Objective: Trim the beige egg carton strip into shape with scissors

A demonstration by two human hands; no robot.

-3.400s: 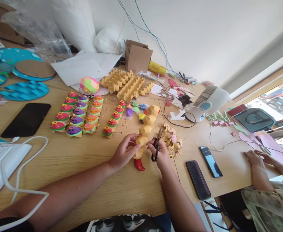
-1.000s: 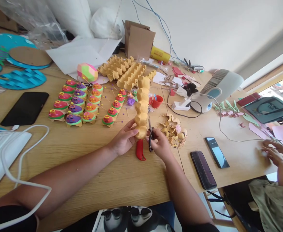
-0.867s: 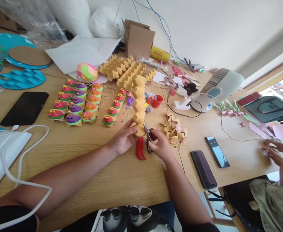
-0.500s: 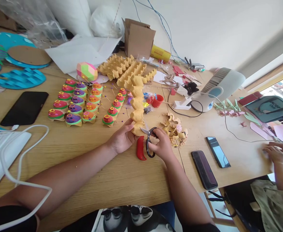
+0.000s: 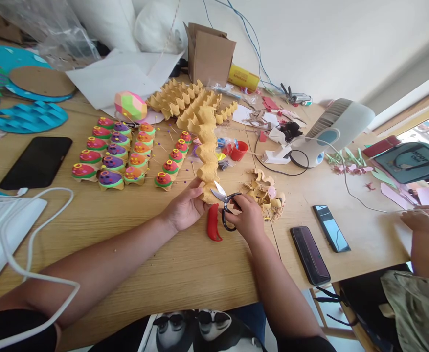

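My left hand [image 5: 185, 208] grips the near end of a long yellow egg-carton strip [image 5: 207, 146], which points away from me above the table. In my right hand [image 5: 246, 215] is a pair of scissors [image 5: 226, 199] with black handles, their blades parted at the strip's right edge near my left fingers. A red curved sheath-like piece [image 5: 213, 222] lies on the table just below the scissors. Cut carton scraps [image 5: 263, 193] are heaped to the right of my right hand. Left of the strip stand rows of painted carton caterpillars [image 5: 137, 151] with smiling faces.
Uncut egg cartons [image 5: 177, 100] and a cardboard box [image 5: 210, 54] stand at the back. A white fan [image 5: 331, 132], a red cup [image 5: 238, 151] and two phones [image 5: 309, 254] are to the right. Another person's hands [image 5: 425, 225] rest at the right edge. A white cable [image 5: 38, 278] crosses my left arm.
The scissors' blades are spread wider and tilted more upward at the strip's edge. Both hands stay in nearly the same place, and the view has shifted slightly.
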